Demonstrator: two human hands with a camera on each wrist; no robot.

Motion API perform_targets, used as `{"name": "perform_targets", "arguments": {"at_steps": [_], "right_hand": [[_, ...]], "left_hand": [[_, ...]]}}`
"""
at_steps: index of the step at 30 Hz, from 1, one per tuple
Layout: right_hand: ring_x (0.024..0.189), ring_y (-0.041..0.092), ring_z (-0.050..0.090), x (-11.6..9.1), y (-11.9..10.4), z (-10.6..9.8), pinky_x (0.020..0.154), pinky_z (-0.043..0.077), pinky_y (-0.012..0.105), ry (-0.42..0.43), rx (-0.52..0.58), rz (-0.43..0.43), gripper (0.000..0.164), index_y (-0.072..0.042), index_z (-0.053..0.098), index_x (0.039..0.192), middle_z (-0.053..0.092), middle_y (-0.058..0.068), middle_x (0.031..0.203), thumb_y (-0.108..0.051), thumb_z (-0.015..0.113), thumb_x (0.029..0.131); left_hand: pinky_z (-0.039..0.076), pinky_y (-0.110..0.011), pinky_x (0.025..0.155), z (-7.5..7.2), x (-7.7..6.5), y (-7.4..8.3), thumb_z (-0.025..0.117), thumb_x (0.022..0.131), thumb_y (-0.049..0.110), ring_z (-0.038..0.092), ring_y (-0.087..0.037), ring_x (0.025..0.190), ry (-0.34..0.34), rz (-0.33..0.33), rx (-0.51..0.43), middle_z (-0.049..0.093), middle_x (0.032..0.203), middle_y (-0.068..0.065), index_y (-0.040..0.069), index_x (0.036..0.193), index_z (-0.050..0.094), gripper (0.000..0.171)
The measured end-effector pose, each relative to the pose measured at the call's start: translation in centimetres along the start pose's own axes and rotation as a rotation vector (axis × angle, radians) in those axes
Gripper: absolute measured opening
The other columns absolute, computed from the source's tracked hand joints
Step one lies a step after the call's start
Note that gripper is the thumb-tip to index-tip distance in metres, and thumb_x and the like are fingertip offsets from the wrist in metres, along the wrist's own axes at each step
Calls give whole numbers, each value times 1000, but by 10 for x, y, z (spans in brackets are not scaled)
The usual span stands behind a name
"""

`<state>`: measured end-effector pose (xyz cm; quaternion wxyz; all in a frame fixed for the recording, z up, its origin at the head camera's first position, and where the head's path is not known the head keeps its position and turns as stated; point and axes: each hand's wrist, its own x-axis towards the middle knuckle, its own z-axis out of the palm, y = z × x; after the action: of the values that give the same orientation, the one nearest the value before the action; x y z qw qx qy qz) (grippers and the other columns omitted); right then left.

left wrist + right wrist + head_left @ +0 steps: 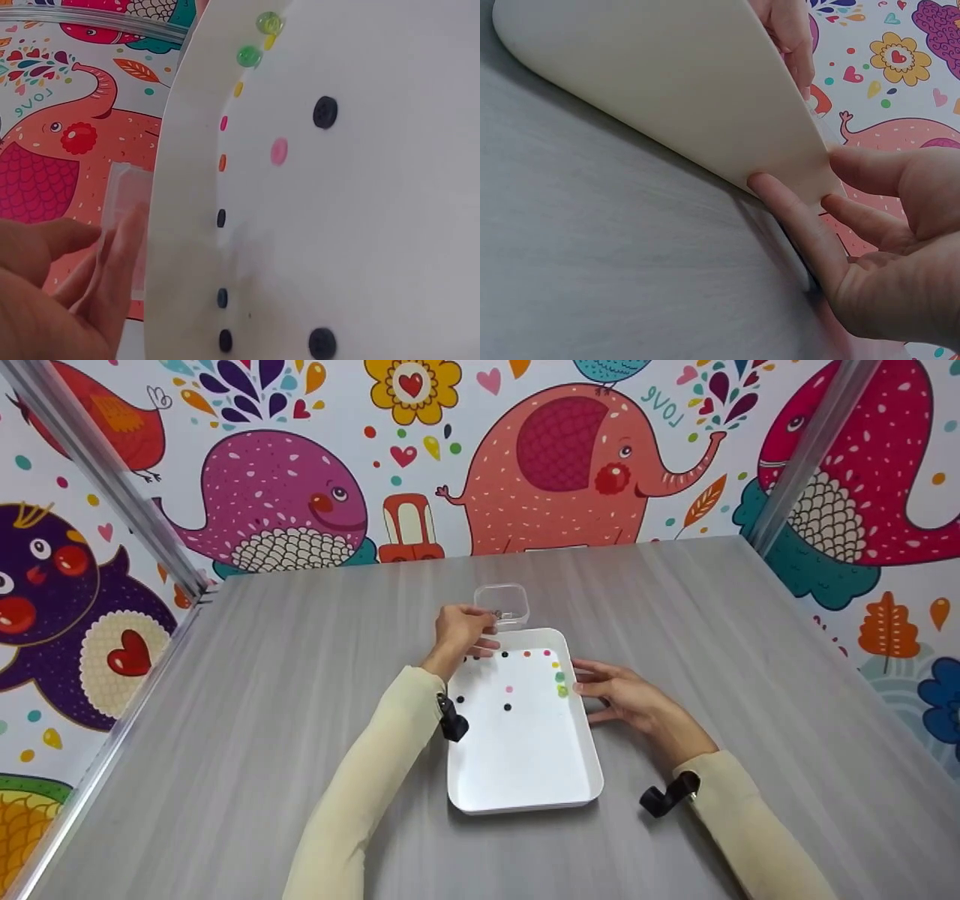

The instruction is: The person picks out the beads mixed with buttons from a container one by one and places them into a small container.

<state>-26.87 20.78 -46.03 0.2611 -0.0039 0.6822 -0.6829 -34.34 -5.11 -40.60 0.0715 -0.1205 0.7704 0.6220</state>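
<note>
White rectangular tray [525, 765] on grey desk [300, 660]; your spread right hand [628, 699] touches its right wall, likely steadying it. Left hand [462, 631] at far clear plastic box [505, 595]; can't tell if pinching.

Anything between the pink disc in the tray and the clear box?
Yes: the tray's far wall, with a black disc just inside it. Head view: left hand overlaps the clear box at its near-left corner.

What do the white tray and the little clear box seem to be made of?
White tray: probably plastic, smooth and satin-looking; its rounded corners look moulded. Clear box: likely smooth plastic, see-through enough to show the tabletop, though glass isn't ruled out.
</note>
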Motion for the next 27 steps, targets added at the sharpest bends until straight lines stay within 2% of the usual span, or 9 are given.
{"name": "perform_targets", "arguments": {"at_steps": [5,10,16,23,27], "right_hand": [[108,14,62,1,1,0,88,63,42,1,-1,-1,70,-6,27,158,38,21,149,-12,62,98],[110,14,61,1,0,0,89,62,42,-4,-8,1,69,-7,27,158,36,22,153,-13,62,98],[111,13,61,0,-1,-1,89,62,41,-5,-12,-2,70,-8,27,158,34,23,155,-14,62,98],[112,15,61,-1,-1,0,89,62,41,-14,-7,-1,70,-8,26,158,33,23,156,-14,62,98],[112,14,61,-1,-1,0,89,62,41,-7,-10,1,71,-9,26,159,35,22,155,-14,63,98]], "left_hand": [[63,-28,56,-2,-1,1,66,96,14,75,-20,64,-13,-11,-35,75,96,-16,2,114,69,22],[63,-29,60,-4,-5,5,62,98,16,75,-18,65,-43,-19,-74,75,98,-16,1,120,65,26],[64,-30,63,-2,-11,7,61,100,20,77,-23,75,-104,-20,-54,74,105,-17,2,122,64,29],[64,-31,63,6,-21,6,62,99,22,78,-24,79,-154,-31,-41,74,105,-15,5,122,66,28],[64,-30,62,10,-25,5,63,99,21,77,-31,89,-183,-25,-38,75,106,-15,5,124,66,30]]}}
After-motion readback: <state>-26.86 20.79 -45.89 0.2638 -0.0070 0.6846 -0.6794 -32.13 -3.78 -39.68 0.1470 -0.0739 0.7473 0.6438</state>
